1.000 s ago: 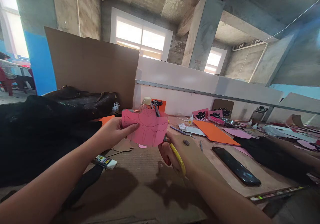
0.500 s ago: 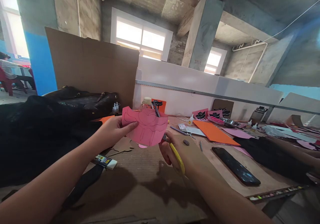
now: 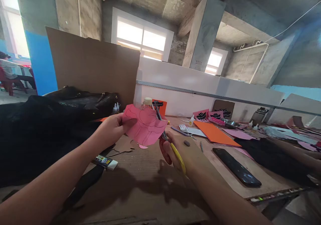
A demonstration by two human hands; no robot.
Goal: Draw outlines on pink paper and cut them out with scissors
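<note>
My left hand (image 3: 114,128) pinches a pink paper sheet (image 3: 145,126) with drawn outlines, holding it up above the cardboard-covered table (image 3: 140,181). My right hand (image 3: 173,151) grips yellow-handled scissors (image 3: 177,154), whose blades (image 3: 158,115) rise along the right edge of the pink sheet. A small pink scrap (image 3: 142,146) lies on the table just under the sheet.
A black bag (image 3: 82,101) and dark cloth (image 3: 37,134) fill the left. A glue tube (image 3: 106,162) lies near my left forearm. A black phone (image 3: 237,166), an orange sheet (image 3: 215,133), pens and pink cut-outs lie to the right. Another person's arm (image 3: 293,153) rests at far right.
The left hand has turned and tilted the pink sheet, its right edge drawing in toward the scissors. The right hand with the scissors has stayed almost in place.
</note>
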